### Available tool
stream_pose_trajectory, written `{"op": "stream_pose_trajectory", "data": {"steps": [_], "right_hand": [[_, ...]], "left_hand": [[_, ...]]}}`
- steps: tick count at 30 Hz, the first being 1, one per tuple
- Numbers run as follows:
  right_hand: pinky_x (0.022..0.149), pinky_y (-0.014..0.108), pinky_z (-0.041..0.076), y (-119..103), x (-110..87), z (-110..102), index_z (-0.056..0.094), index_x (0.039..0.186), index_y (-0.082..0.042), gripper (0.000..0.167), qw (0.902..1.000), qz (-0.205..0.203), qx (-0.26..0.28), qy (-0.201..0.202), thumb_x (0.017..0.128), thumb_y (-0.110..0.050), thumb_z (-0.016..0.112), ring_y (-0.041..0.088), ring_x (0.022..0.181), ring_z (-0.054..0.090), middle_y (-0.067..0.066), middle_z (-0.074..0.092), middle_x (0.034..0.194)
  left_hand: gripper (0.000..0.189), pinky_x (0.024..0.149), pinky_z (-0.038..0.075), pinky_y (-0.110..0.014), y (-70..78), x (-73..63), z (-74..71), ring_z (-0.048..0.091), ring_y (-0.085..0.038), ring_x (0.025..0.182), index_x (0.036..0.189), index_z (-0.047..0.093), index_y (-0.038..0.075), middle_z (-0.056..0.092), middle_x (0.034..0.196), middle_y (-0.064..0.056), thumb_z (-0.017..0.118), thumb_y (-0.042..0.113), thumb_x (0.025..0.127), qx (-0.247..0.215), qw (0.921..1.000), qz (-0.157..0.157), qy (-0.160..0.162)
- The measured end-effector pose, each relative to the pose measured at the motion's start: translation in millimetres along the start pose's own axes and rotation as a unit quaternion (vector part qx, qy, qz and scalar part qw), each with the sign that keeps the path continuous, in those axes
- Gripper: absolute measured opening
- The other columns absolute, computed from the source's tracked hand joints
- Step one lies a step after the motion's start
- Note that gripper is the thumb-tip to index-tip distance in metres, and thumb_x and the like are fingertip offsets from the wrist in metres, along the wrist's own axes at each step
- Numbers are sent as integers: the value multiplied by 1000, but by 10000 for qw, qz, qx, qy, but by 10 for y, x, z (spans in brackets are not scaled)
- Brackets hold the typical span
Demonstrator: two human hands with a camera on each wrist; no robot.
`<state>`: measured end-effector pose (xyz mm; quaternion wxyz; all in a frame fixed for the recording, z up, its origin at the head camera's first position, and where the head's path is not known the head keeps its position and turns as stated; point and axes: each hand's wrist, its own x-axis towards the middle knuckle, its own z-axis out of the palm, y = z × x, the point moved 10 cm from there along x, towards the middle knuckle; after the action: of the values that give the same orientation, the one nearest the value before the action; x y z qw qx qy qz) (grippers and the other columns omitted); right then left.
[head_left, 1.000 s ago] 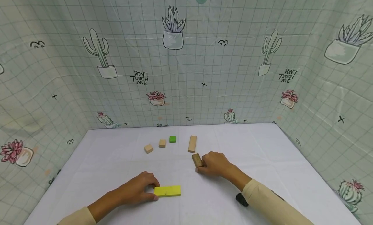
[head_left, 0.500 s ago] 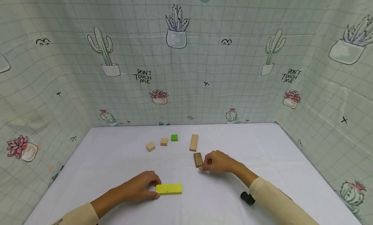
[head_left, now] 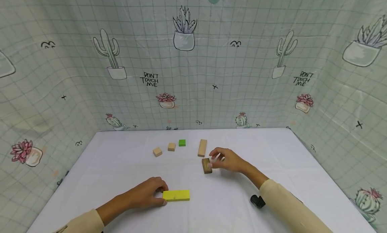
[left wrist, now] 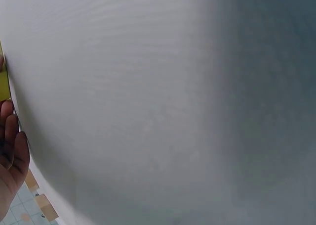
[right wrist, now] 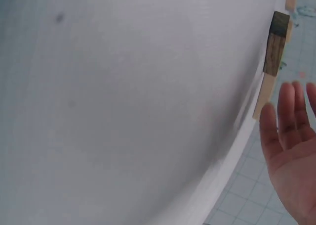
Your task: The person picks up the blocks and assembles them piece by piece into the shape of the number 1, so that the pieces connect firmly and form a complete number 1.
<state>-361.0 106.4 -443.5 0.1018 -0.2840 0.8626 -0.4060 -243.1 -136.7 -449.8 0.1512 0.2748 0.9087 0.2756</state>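
My left hand point(head_left: 146, 194) pinches the left end of a yellow rectangular block point(head_left: 176, 195) that lies flat on the white table, thumb on the near side and fingers on the far side. A shorter dark-brown wooden block point(head_left: 206, 166) lies farther off, right of centre. Just right of it is my right hand point(head_left: 228, 160), fingers spread and loosely bent, the thumb overlapping the block's edge in the head view. The right wrist view shows that hand's palm point(right wrist: 296, 160) with nothing in it and the brown block point(right wrist: 276, 49) beyond the fingertips.
Behind the brown block lies a light wooden plank point(head_left: 202, 148). To its left are a green block point(head_left: 182, 143) and two small light wooden blocks point(head_left: 171, 146). A small black object point(head_left: 257, 201) sits beside the right sleeve. Patterned cloth point(head_left: 193, 75) hangs around the table's back and sides.
My right hand has let go of the brown block, its fingers lifting and spreading to the block's right. The left hand stays on the yellow block. The head view has shifted slightly.
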Motion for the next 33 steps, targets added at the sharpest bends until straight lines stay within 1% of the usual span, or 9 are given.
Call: {"op": "stream_pose_trajectory", "data": {"steps": [2,4,9,11,15,19,21,24,33], "right_hand": [[84,34,51,32,2,8,62,125,-6,53,10000,45,-51,-44,84,-35,80,19,96,61,8,65,113],[90,38,50,73,3,24,58,131,-7,63,9997,134,-161,-93,81,-37,82,21,105,60,8,63,120],[100,48,46,122,14,69,55,137,-9,75,9984,240,-485,-182,77,-41,86,26,116,55,7,61,127],[103,52,42,122,18,73,54,139,-9,79,9974,256,-654,-177,75,-42,87,27,119,54,7,60,128],[104,58,35,114,23,80,53,140,-11,86,9931,334,-1104,-213,70,-45,89,28,121,53,6,60,129],[102,56,34,97,28,115,54,140,-13,90,9852,390,-1631,-360,66,-50,89,28,121,51,5,59,126],[102,55,34,95,34,133,54,140,-14,90,9807,401,-1864,-427,66,-51,89,27,121,50,4,59,126],[103,55,34,87,48,146,55,139,-15,88,9777,393,-2014,-456,66,-50,89,27,121,50,4,58,126],[99,54,37,37,86,144,66,130,-19,70,9709,190,-2342,-453,70,-49,87,29,120,51,6,57,127]], "left_hand": [[32,85,48,-26,-2,2,3,50,-4,94,108,65,16,57,100,11,79,35,86,14,10000,-30,1],[32,85,48,-26,-11,5,9,50,-5,93,109,65,16,57,101,11,79,35,87,31,10000,-50,8],[32,85,48,-26,-43,6,30,50,-4,93,109,66,16,57,102,12,78,36,87,47,10000,-84,20],[33,86,48,-25,-52,6,41,50,-2,94,110,65,17,57,102,13,78,37,87,36,10000,-91,10],[32,86,48,-25,-60,11,58,50,-2,94,110,65,17,57,102,13,78,36,87,8,10000,-75,12],[33,86,48,-25,-61,17,62,50,-1,94,110,66,17,57,102,14,78,37,87,24,10000,-61,20],[33,86,48,-25,-60,17,59,50,-1,94,110,66,17,57,102,14,78,37,87,32,10000,-57,24],[32,86,48,-25,-57,20,53,50,-1,94,110,66,17,57,102,14,78,37,87,23,10000,-63,16],[33,86,49,-25,-53,29,39,50,0,93,109,65,17,57,102,13,78,38,87,40,10000,-12,23]]}}
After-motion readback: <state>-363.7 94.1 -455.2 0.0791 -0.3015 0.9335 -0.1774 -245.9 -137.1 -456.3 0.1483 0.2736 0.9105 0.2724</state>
